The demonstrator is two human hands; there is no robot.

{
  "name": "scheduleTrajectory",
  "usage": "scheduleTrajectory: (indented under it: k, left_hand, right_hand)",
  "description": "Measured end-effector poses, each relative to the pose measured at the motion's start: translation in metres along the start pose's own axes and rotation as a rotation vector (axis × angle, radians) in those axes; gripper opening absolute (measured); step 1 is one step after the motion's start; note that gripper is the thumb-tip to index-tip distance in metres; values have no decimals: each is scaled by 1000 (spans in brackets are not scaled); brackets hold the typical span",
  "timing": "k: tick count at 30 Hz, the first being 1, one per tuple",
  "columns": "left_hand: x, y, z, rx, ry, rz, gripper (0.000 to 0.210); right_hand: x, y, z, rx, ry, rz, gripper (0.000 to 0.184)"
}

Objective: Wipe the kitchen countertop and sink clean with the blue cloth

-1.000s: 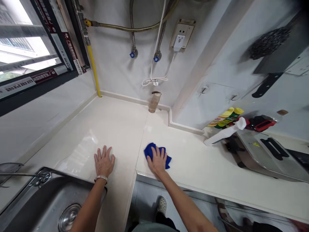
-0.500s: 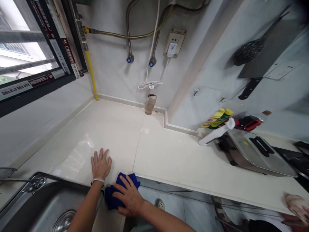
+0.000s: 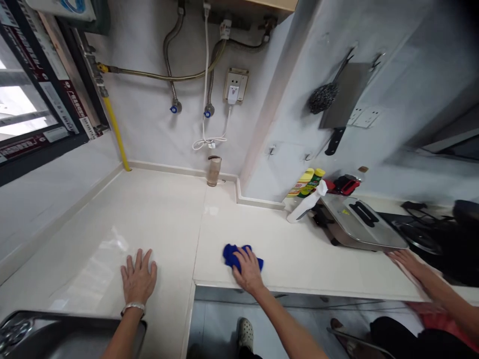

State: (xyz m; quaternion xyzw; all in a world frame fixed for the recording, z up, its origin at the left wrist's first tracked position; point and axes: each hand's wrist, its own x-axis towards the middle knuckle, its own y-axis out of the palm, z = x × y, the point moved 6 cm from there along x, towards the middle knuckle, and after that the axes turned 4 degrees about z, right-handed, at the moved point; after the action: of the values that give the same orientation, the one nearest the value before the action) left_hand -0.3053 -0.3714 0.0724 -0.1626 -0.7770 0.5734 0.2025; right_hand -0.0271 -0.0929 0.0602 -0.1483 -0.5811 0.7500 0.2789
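Observation:
My left hand [image 3: 138, 280] lies flat with fingers spread on the white countertop [image 3: 164, 214], just behind the sink. A bracelet circles that wrist. Under the fingers of my right hand [image 3: 247, 271] is a bunched blue cloth [image 3: 234, 254], held against the counter to the right of the seam and close to the front edge. Part of the cloth is hidden beneath the hand.
A steel sink [image 3: 75, 336] is at front left. By the back wall stands a glass [image 3: 213, 171]. To the right are a white spray bottle [image 3: 307, 203], a lidded electric pan [image 3: 359, 224] and another person's hand [image 3: 406, 260]. A cleaver [image 3: 342, 102] hangs above.
My right hand has moved the blue cloth rightward, from beside the sink across the seam. My left hand stays flat on the counter. The view has shifted, and the other person's hand reaches the pan's edge.

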Motion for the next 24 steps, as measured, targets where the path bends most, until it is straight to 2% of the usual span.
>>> scheduleTrajectory:
  k: [3, 6, 8, 10, 13, 17, 20, 24]
  left_hand:
    - [1, 1, 0, -1, 30, -51, 54]
    - [2, 4, 2, -15, 24, -50, 55]
    - [2, 5, 3, -23, 19, -34, 56]
    - [2, 5, 4, -25, 11, -13, 57]
    - [4, 9, 6, -23, -4, 21, 59]
    - [6, 12, 6, 2, -3, 1, 61]
    - [8, 11, 5, 28, -3, -4, 64]
    - [10, 10, 5, 57, 5, -3, 67]
  right_hand:
    - [-40, -19, -98, -99, 180, -100, 51]
    - [-92, -35, -192, -160, 374, -141, 58]
    - [-122, -41, -242, -173, 551, -151, 63]
    - [-141, -46, -274, -176, 725, -166, 67]
    - [-138, -51, -291, -168, 942, -151, 68]
    - [-89, -63, -287, -172, 1134, -141, 64]
    - [-36, -68, -282, -169, 1138, -151, 63]
    - [42, -59, -263, -176, 1050, -150, 61]
